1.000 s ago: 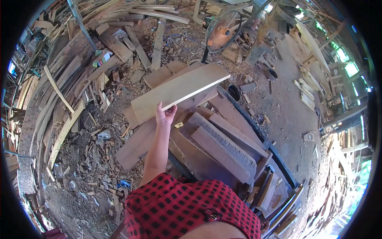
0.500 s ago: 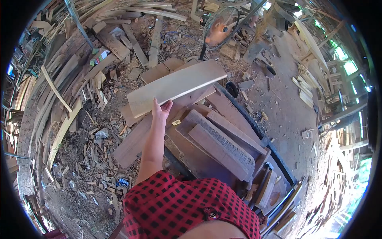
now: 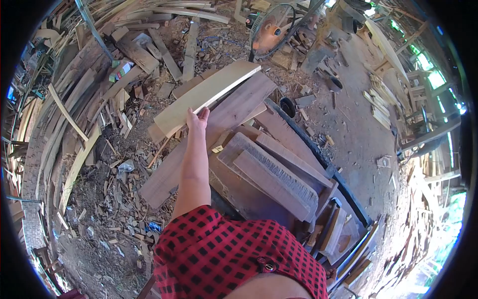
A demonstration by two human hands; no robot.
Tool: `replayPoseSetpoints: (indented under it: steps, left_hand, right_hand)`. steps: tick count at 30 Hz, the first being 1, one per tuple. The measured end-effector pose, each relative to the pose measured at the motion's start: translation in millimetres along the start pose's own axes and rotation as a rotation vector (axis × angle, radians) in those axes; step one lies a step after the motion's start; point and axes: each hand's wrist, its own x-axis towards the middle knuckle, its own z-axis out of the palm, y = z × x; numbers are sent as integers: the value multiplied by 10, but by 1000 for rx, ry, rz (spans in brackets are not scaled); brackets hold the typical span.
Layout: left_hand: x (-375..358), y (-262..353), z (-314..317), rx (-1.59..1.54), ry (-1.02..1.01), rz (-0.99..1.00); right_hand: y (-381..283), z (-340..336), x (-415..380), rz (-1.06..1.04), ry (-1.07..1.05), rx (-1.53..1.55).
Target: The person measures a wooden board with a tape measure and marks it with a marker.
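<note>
A long pale board [image 3: 206, 92] lies tilted across the upper middle of the view. At its near edge is my left hand [image 3: 198, 118], palm up, with the thumb against the board and the other fingers at its underside, partly hidden. Below and to the right of it a wide brown plank [image 3: 239, 104] runs diagonally. Nearer to me, thick rough-edged planks [image 3: 274, 174] are stacked on a dark-framed surface. My right hand does not show.
An orange-centred fan [image 3: 273, 31] stands beyond the boards. Wood scraps [image 3: 119, 184] litter the ground at the left, beside long curved offcuts [image 3: 79, 164]. A dark rail [image 3: 311, 149] runs along the right of the stack. Pale sticks [image 3: 378, 107] lie farther right.
The pale board has moved left and a little toward me, with my left hand at its edge, and more of the brown plank beside it now shows.
</note>
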Motion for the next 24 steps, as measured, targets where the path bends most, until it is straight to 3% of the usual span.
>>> replayPoseSetpoints:
  steps: [9,12,14,15,18,19,21,24]
  left_hand:
    - [19,111,-12,202,-43,-24]
    - [-56,104,-86,363,64,-13]
    - [-39,53,-223,774,38,194]
    - [-55,69,-301,778,37,193]
    - [-70,240,-652,1996,-227,763]
    - [-258,224,-756,1999,-227,760]
    - [-875,216,-857,2265,101,1172]
    - [-1211,358,-980,2329,245,1112]
  right_hand:
    - [163,-156,-88,52,18,95]
    - [214,-210,-126,72,25,120]
    - [234,-229,-143,85,26,134]
    - [245,-236,-150,90,27,142]
    - [258,-279,-171,105,31,163]
    - [260,-293,-168,110,31,168]
    - [283,-301,-161,120,29,181]
    - [311,-315,-175,133,28,207]
